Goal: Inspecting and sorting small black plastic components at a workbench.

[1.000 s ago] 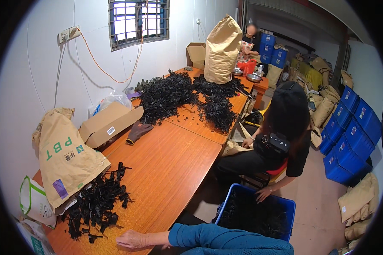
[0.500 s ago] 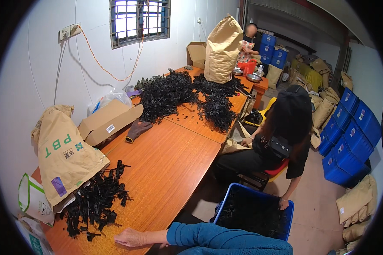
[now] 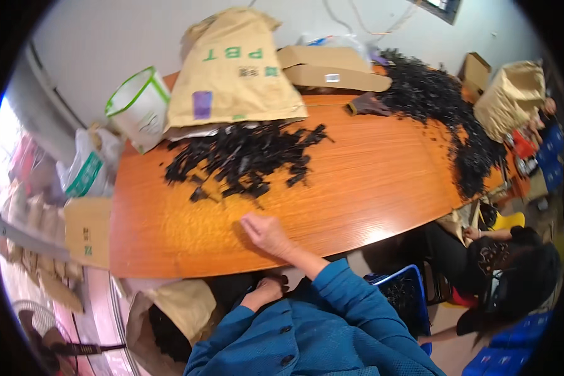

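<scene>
Heap of black plastic pieces (image 3: 238, 156): where is it placed?

On the orange-brown wooden table (image 3: 370, 188), directly before the brown paper sack (image 3: 244, 97). From the right hand (image 3: 268, 237) it is found farther from the body and slightly to the left, its long axis laid roughly left to right.

Which hand is set nearer?

The right. It is rested on the tabletop, fingers curled, near the heap's closest edge but apart from it. Whether anything is pinched inside cannot be told.

And the left hand (image 3: 266, 291)?

It is held low, below the table's near edge; its fingers are partly hidden, so its grip cannot be told.
</scene>
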